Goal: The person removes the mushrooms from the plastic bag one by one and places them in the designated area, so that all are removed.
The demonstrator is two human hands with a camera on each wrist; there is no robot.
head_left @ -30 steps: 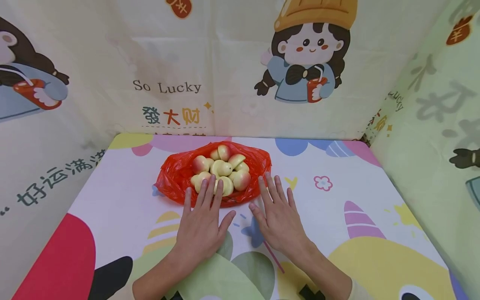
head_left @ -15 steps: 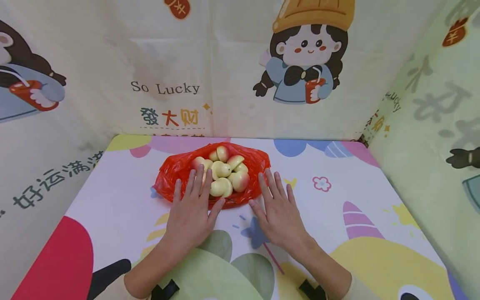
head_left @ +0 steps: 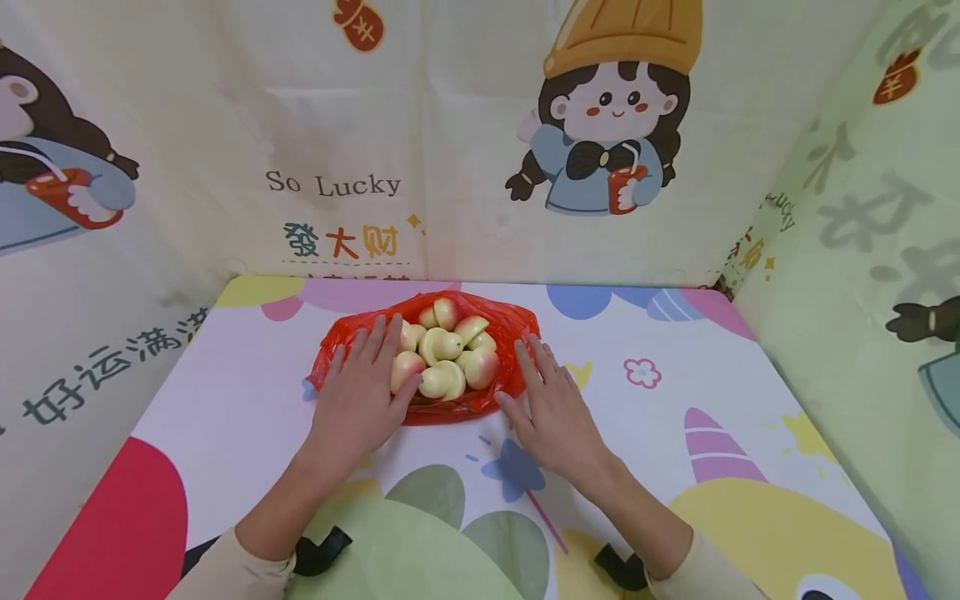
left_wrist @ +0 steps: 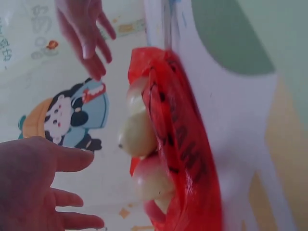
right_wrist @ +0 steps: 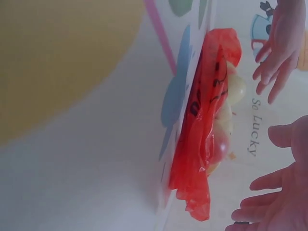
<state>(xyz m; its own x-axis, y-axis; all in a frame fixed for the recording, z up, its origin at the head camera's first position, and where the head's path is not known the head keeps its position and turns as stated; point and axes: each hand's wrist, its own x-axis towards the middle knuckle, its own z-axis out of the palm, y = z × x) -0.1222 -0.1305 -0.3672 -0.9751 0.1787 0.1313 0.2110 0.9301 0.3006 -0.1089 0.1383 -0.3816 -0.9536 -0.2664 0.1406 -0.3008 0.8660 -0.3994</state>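
A red plastic bag (head_left: 450, 410) lies with its mouth spread wide on the table, near the back. Inside are several pale yellow, fruit-like pieces (head_left: 480, 367), some with a pink blush. My left hand (head_left: 352, 408) hovers over the bag's left front side, fingers straight and palm down, covering part of the bag in the head view. Toward the bag's right edge, my right hand (head_left: 558, 425) is held out with its fingers straight. Both wrist views show the hands raised above the bag, holding nothing. Dark lettering marks the bag's side (left_wrist: 187, 144).
The table (head_left: 615, 392) has a colourful printed cover. Fabric walls (head_left: 465, 133) with cartoon figures and lettering stand behind it and on both sides. Black straps (head_left: 322, 552) circle the wrists below light sleeves (head_left: 240, 571).
My left hand has moved left and a little farther forward, uncovering more of the pieces. The right hand has barely shifted. The bag stays in place.
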